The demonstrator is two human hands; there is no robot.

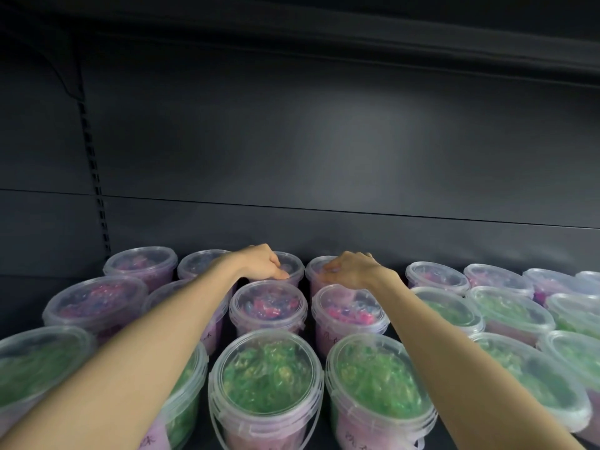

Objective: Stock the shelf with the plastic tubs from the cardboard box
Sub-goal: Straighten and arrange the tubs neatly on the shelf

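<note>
Far back on the shelf (32, 287), left hand (259, 263) curls over left pink tub (292, 265) directly beneath; right hand (352, 270) likewise over right pink tub (314, 271).

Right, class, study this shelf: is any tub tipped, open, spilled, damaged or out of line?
Nothing stands out. The pink-filled tubs and green-filled tubs stand upright in rows on the shelf, lids on, no spill visible. The left hand and right hand reach to the back row.
</note>
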